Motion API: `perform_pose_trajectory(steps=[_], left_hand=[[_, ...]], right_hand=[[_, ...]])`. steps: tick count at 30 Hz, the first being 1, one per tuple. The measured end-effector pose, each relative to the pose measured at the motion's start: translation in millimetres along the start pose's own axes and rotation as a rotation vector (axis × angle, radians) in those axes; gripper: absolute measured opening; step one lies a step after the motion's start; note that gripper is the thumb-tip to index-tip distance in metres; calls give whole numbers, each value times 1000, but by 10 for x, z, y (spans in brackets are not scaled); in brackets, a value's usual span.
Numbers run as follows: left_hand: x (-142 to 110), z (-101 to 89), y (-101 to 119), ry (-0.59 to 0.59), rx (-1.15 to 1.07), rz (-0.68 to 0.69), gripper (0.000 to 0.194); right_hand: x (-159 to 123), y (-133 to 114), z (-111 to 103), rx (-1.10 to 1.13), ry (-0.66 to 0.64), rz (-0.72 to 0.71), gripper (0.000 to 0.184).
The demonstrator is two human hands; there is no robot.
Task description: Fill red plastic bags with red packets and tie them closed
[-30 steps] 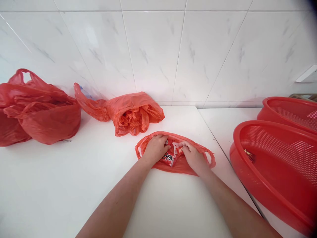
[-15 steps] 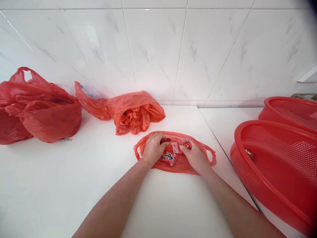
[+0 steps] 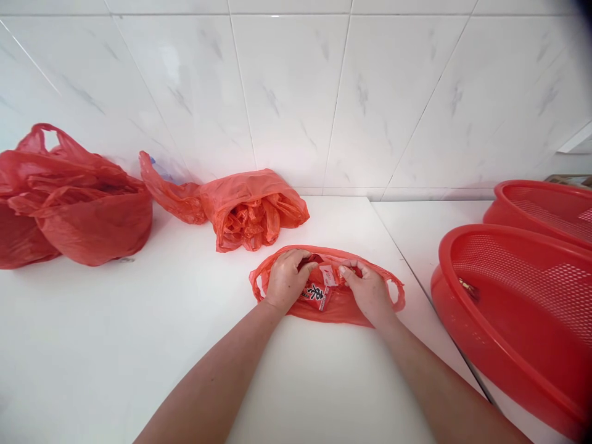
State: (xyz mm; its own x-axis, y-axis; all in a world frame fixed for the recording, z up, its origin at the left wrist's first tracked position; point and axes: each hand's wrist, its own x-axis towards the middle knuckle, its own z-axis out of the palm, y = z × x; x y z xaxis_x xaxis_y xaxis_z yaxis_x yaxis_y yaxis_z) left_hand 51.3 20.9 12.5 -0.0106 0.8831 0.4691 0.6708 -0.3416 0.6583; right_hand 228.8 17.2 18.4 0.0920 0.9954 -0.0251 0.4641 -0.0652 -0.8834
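Observation:
A red plastic carrier bag (image 3: pixel 337 314) lies flat on the white table, its mouth spread and a handle loop at each end. My left hand (image 3: pixel 285 280) reaches into the mouth from the left, fingers curled beside something dark red that is mostly hidden. Between thumb and fingers my right hand (image 3: pixel 370 293) pinches a small red wrapped packet, partly covered by the fingertips. Inside the bag, between the hands, are a red packet with bold black and white characters (image 3: pixel 316 296) and a smaller pale pink packet (image 3: pixel 329 275).
A bulging red bag (image 3: pixel 99 228) stands at the left. Behind my hands lies a red bag stuffed with crumpled plastic (image 3: pixel 259 209). To the right are a red perforated basket (image 3: pixel 462 333) with a small shiny wrapped item (image 3: pixel 469 288) inside, and another red basket (image 3: pixel 504 206). A tiled wall (image 3: pixel 296 98) runs behind.
The fingers of my right hand have shifted slightly to the right inside the bag, and the pale pink packet has moved a little. My left hand stays almost in place.

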Motion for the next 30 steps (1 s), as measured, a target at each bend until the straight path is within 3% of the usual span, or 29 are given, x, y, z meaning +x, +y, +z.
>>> perform_pose_trajectory(steps=[5,8,13,15,18,21,26,30], left_hand=[[13,-13,18,-23,25,7,13],[19,-8,11,-32,28,1,16],[17,-1,-10,-34,17,-7,21],[13,0,-13,-36,11,-9,22],[10,0,-10,-36,2,-16,23],[11,-5,-2,-49,-15,-25,24],[12,-23,12,-48,-51,-22,23],[8,-25,9,-29,-39,-27,25]], right_hand=[[-9,30,19,-166,-32,-24,26],[-37,31,53,-208,-134,-96,29],[-65,-3,101,-211,-256,-386,28],[-43,9,109,-215,-294,-441,24],[-2,37,110,-232,-300,-416,19],[-1,25,96,-184,-280,-369,27],[-85,-46,43,-88,-99,-256,34],[-111,-53,17,-10,-42,-114,37]])
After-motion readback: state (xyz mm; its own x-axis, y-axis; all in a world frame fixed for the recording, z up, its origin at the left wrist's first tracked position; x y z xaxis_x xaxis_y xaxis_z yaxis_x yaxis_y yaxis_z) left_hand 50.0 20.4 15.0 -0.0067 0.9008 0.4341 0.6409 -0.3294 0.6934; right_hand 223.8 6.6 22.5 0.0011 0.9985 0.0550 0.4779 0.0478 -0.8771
